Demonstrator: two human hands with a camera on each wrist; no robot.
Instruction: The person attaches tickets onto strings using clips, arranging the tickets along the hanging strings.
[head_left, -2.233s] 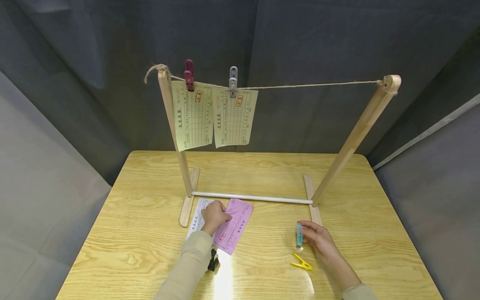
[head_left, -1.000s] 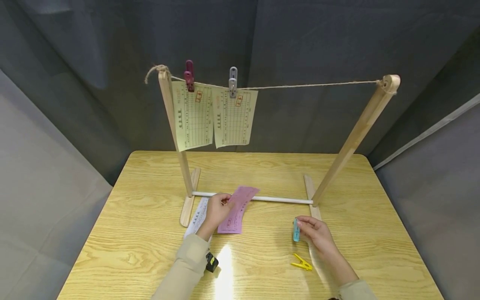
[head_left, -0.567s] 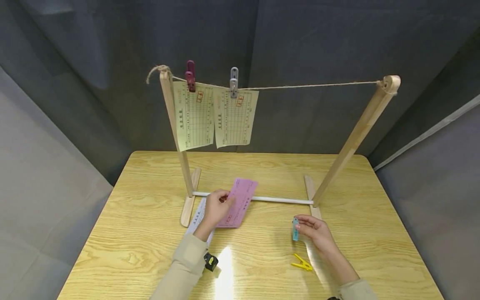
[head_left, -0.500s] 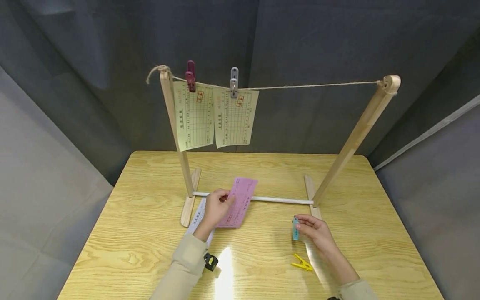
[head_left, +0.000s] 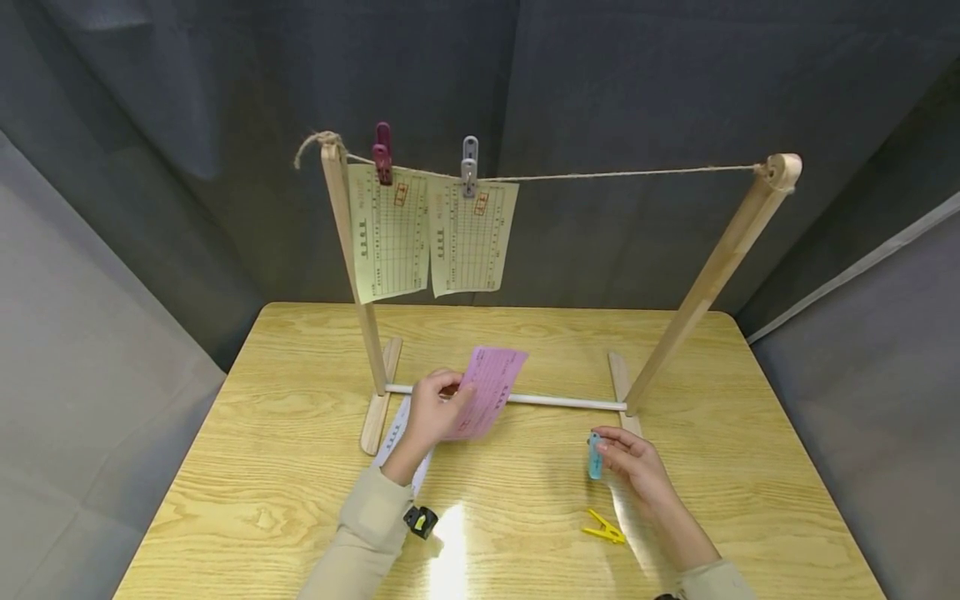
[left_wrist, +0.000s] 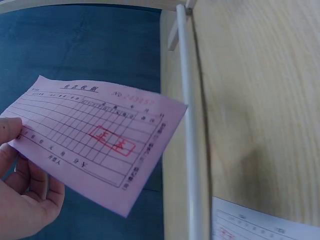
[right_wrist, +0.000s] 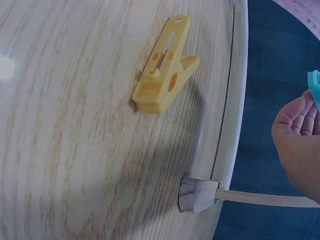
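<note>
Head view: the left hand pinches a pink slip by its lower left edge, thumb and fingers closed on the paper, and holds it tilted above the desk, in front of the rack's white crossbar. The left wrist view shows the slip printed with a grid and a red stamp, the thumb on its near corner. A white slip lies flat on the desk, partly under the left wrist.

The right hand holds a blue peg upright between curled fingertips, just above the desk near the rack's right foot; in the right wrist view only the peg's tip shows, so how far it is squeezed apart cannot be told. A yellow peg lies on the desk just beside that hand, apart from it.

Two pale slips hang side by side from the string, one under a maroon peg, one under a grey peg.
</note>
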